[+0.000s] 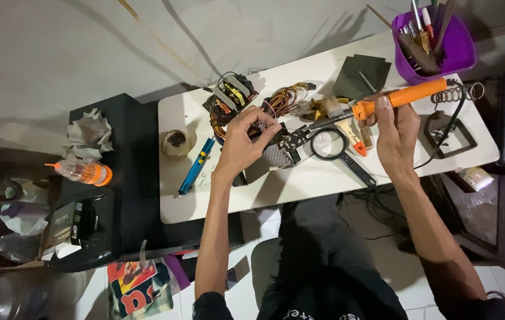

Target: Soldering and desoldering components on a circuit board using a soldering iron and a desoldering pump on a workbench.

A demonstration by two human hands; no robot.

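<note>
Soldering iron [391, 99] was clamped in the right hand [396, 133], tip toward a small component [260, 124] pinched by the left hand [241, 145] above the white surface [300, 184].

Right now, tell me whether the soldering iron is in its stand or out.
Out: the right hand holds the orange soldering iron; its coiled stand sits empty.

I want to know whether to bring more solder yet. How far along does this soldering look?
Done: the tools are laid out on the table and the circuit board lies bare. In hand: the right hand holds the orange soldering iron, tip toward a small part pinched in the left hand. No finished joint can be made out.
</note>
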